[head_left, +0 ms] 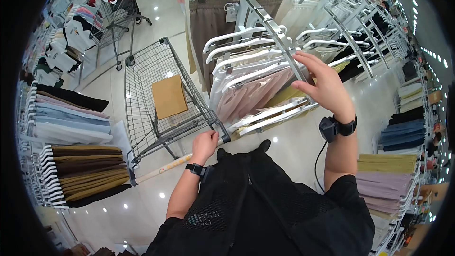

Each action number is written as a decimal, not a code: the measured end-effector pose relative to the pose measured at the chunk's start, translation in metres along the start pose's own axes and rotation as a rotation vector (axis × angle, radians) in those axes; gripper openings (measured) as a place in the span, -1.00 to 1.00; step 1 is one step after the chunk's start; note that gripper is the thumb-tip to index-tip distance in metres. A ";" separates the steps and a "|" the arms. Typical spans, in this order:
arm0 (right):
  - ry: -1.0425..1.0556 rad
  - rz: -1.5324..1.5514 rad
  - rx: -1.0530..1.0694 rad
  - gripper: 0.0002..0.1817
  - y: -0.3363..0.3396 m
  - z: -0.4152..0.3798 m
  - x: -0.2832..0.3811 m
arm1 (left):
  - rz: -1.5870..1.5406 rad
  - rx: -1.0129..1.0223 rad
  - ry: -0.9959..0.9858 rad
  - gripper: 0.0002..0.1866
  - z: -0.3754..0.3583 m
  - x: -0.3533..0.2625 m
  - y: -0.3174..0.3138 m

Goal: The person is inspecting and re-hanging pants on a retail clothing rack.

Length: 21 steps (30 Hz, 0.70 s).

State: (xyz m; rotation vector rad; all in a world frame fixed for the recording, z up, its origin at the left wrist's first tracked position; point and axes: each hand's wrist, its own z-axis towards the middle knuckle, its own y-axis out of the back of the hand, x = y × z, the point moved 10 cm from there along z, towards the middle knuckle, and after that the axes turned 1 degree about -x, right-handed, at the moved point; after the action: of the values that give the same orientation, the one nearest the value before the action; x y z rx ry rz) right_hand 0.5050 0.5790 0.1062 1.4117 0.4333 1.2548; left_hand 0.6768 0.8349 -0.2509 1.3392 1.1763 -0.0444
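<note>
My left hand [205, 146] is closed around the right end of the handle [173, 163] of a wire shopping cart [129, 90]. A flat brown cardboard piece [169, 96] lies in the cart. My right hand [324, 83] is raised beside the end of a metal rack arm [279, 38], thumb and fingers apart, fingertips right at the metal. From this arm hang white hangers [258, 70] with pink pants [251, 92] and white pants [219, 86]. Brown pants [207, 26] hang just behind them.
Racks of folded-over pants stand left, with olive and brown pairs [90, 170] and light blue ones [71, 118]. Mauve pants [385, 187] hang at right. Another cart [110, 19] stands at the upper left near a shirt display [76, 35]. Shiny floor [147, 208] runs between.
</note>
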 end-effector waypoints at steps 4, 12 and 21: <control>-0.086 0.256 -0.353 -0.57 0.018 -0.048 -0.017 | -0.038 0.013 -0.021 -0.65 0.001 0.002 -0.003; -0.045 0.013 -0.558 -0.64 0.018 -0.104 -0.002 | -0.045 0.050 -0.033 -0.62 0.002 0.005 -0.011; 0.007 0.000 -0.535 -0.73 0.023 -0.083 -0.007 | -0.034 -0.026 -0.029 -0.62 0.003 -0.001 0.000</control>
State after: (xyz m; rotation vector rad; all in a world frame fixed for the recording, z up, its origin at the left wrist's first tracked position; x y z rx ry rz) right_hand 0.4235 0.6068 0.1056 0.9508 0.0863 1.2577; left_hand 0.6781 0.8321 -0.2503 1.2915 1.1721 -0.0725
